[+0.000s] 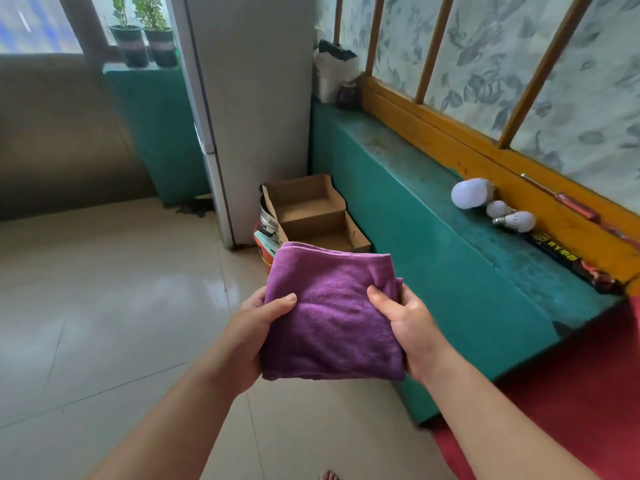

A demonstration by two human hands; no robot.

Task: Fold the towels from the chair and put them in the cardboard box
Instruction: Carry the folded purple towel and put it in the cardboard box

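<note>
A folded purple towel (332,313) is held in the air in front of me, over the tiled floor. My left hand (258,327) grips its left edge with the thumb on top. My right hand (408,323) grips its right edge the same way. Just beyond the towel stands an open cardboard box (308,209) with two compartments, both showing bare cardboard. The box sits between a white fridge and a green ledge. The chair is out of view.
A white fridge (249,109) stands behind the box. A green ledge (433,216) runs along the right wall with three light bulbs (485,202) and a red screwdriver (575,209) on it. A metal pot (268,220) sits left of the box. Red fabric (571,393) lies bottom right.
</note>
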